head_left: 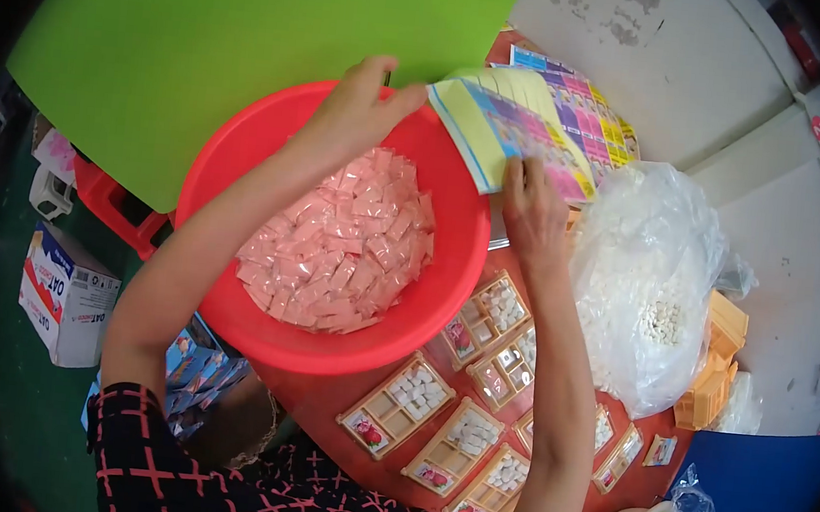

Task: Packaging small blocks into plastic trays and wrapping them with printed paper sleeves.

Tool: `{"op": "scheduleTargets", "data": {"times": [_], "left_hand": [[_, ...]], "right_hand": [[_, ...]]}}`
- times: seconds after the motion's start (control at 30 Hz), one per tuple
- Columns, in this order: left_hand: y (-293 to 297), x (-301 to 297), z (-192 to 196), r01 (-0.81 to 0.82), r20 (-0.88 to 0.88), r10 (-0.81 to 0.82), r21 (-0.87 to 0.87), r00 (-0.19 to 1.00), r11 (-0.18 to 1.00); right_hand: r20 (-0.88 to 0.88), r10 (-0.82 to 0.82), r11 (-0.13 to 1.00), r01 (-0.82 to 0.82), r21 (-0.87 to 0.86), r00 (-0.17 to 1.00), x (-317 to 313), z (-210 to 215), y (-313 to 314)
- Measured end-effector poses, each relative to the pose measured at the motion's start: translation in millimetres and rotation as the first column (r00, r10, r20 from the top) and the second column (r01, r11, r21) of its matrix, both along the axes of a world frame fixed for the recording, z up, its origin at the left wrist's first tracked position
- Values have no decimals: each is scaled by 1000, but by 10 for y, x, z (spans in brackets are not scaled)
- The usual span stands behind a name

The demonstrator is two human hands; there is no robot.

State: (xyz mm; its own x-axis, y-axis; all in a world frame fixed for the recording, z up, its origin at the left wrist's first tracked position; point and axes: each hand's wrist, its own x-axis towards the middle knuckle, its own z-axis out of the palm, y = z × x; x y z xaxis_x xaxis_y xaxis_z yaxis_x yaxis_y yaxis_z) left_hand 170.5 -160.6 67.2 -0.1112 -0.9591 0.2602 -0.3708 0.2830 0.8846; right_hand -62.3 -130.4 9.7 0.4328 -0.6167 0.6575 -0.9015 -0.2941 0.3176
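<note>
My right hand (534,204) grips the lower edge of a colourful printed sheet (528,135), yellow, pink and blue, with a pale strip bent over along its top; it is slightly blurred. My left hand (370,101) is raised over the far rim of a red basin (213,170), fingers apart, close to the sheet's left corner. Many small pink packets in clear wrap (342,250) fill the basin's bottom. More printed sheets (598,112) lie behind the one I hold.
Divided trays (397,404) with white pieces cover the red table (319,404). Right of my arm stands a clear bag of white pieces (646,286), beside orange baskets (715,332). A green panel (205,33) rises behind the basin; a carton (65,294) sits at left.
</note>
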Motion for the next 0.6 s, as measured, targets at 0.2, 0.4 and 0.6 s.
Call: {"op": "scheduleTargets", "data": {"times": [0.2, 0.4, 0.6], "left_hand": [[-664, -437, -271, 248, -109, -226, 290, 968, 924], [-913, -540, -521, 98, 161, -113, 95, 980, 991], [-475, -611, -32, 77, 150, -45, -221, 988, 972]], "right_hand": [[7, -51, 996, 51, 77, 999, -54, -96, 353], [224, -5, 892, -97, 441, 975, -45, 69, 438], [670, 97, 800, -458, 388, 736, -157, 848, 147]]}}
